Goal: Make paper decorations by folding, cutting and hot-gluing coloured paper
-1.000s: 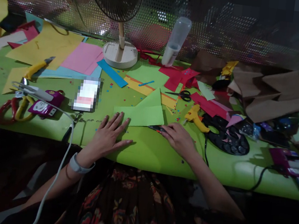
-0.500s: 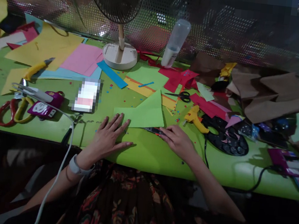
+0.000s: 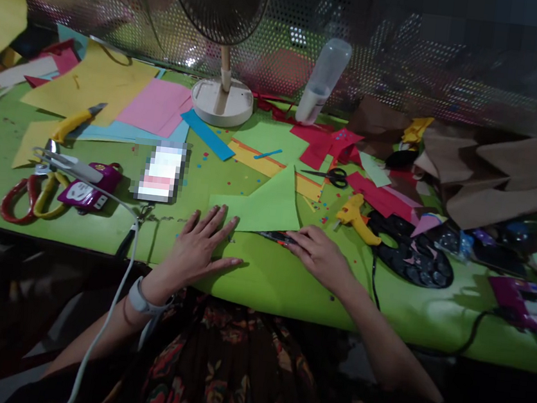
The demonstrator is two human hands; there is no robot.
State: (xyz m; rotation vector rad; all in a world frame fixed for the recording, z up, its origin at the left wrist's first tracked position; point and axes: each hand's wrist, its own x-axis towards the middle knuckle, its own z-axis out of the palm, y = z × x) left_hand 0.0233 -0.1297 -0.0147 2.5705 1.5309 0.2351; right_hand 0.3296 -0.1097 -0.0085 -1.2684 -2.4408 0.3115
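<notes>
A light green sheet of paper (image 3: 263,204) lies on the table, with a flap standing up at its upper right. My left hand (image 3: 200,249) is open, palm down with fingers spread, and its fingertips touch the sheet's lower left edge. Along the sheet's bottom edge, my right hand (image 3: 316,252) is closed on a slim dark tool (image 3: 272,235) with red parts. Its tip points left and lies against or under the paper's edge; its exact kind cannot be made out.
Black scissors (image 3: 332,176), a yellow glue gun (image 3: 357,219) and a black palette (image 3: 412,253) sit right of the sheet. To the left are a phone (image 3: 161,173) and red-and-yellow-handled shears (image 3: 19,199). A fan (image 3: 224,102) and a bottle (image 3: 323,81) stand behind.
The whole view has shifted slightly, so things appear a little further right. Both hands, the green sheet and the slim dark tool keep nearly the same places on the table.
</notes>
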